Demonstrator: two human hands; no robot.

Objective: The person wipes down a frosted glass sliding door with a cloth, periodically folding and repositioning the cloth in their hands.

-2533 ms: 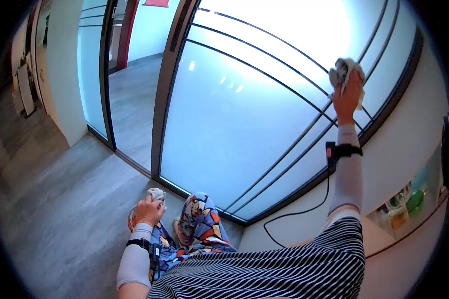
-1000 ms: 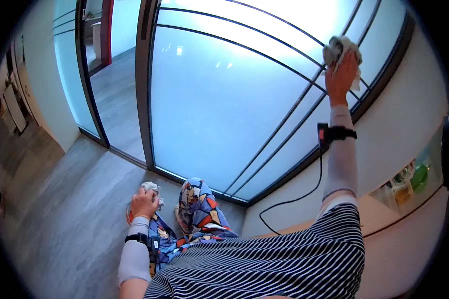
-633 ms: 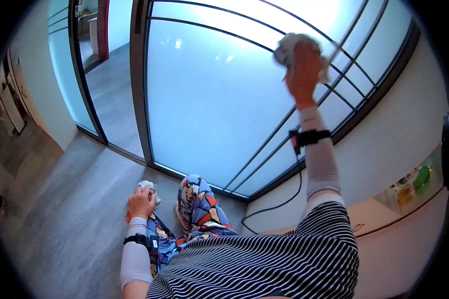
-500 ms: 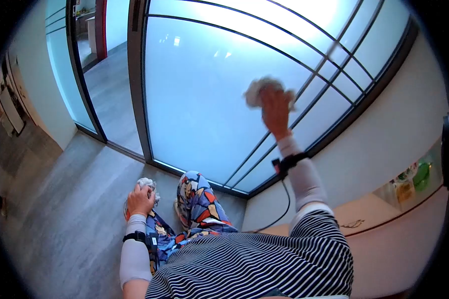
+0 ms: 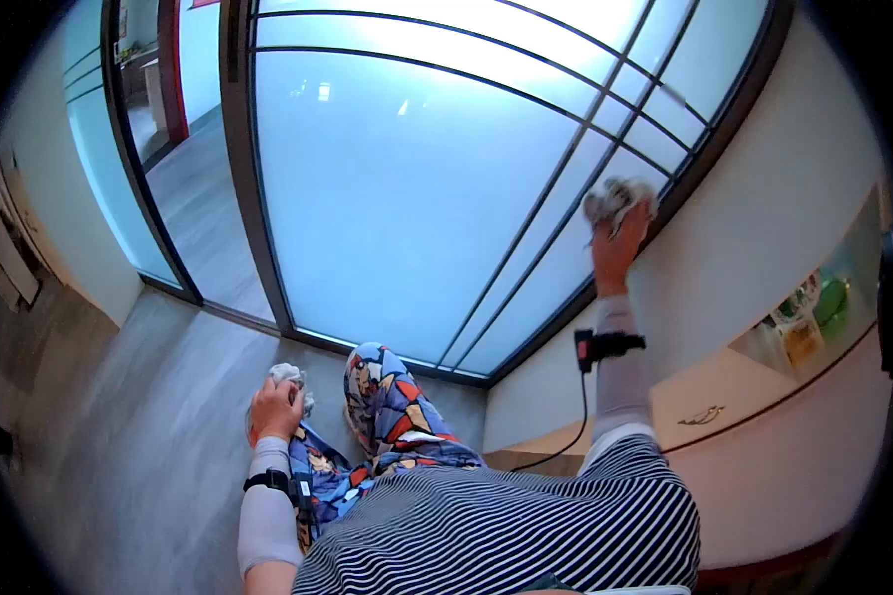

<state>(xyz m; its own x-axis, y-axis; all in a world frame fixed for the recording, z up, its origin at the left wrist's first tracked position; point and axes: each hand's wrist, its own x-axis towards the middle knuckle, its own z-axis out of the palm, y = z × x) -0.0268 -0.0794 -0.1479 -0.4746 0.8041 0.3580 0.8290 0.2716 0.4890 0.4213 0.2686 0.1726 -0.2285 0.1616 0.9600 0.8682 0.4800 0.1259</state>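
Two crumpled cloths, one per hand, before a frosted glass panel [image 5: 397, 198]

Right hand [image 5: 620, 248]: fingers bent over a soft, creased grey-and-white cloth [image 5: 617, 201], at the panel's right side near the dark frame [image 5: 241, 159]; contact with the glass cannot be confirmed, the hand appearing slightly blurred. Left hand [image 5: 276, 409]: fingers curled around a wadded pale cloth [image 5: 288, 374], low by the knee, above the smooth grey floor [image 5: 159, 426]. Panel: smooth, with three thin dark strips crossing two others. A bent leg in patterned trousers [image 5: 397, 402] partly blocks the lower frame. Wrist straps, two: right strap [image 5: 613, 345], with a thin black cable [image 5: 584, 416] hanging in a curve, and left strap [image 5: 270, 480]. At right, a recess holds a rounded green object [image 5: 833, 297]
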